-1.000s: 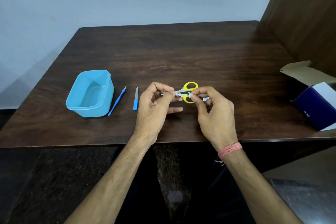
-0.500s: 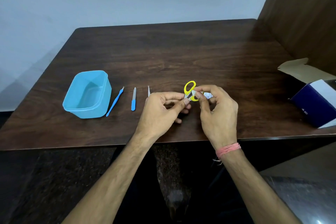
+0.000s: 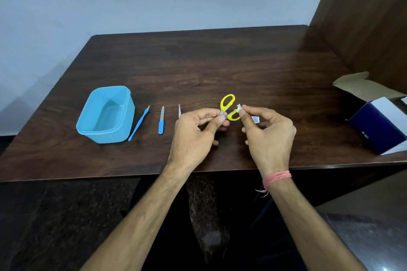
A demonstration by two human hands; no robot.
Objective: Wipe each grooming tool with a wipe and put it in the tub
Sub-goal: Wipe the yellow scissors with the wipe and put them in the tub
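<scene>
My left hand (image 3: 196, 130) pinches the blades of small scissors with yellow handles (image 3: 228, 103), handles pointing away from me. My right hand (image 3: 268, 134) holds a small white wipe (image 3: 239, 108) between thumb and forefinger, pressed against the nearer yellow handle ring. An empty light-blue tub (image 3: 105, 114) stands on the left of the dark wooden table (image 3: 220, 61). Between tub and hands lie a blue cuticle pusher (image 3: 139, 123), a blue-handled nail file (image 3: 161, 123) and metal tweezers (image 3: 179, 110), partly hidden by my left hand.
A dark-blue and white cardboard box (image 3: 381, 125) with an open flap sits at the table's right edge. A brown wooden panel (image 3: 363, 17) rises behind it. A small white packet (image 3: 255, 119) peeks out under my right fingers.
The scissors have turned from lying sideways to handles-up in my left hand. The wipe has moved from the blades to the handle ring. The tweezers came into view.
</scene>
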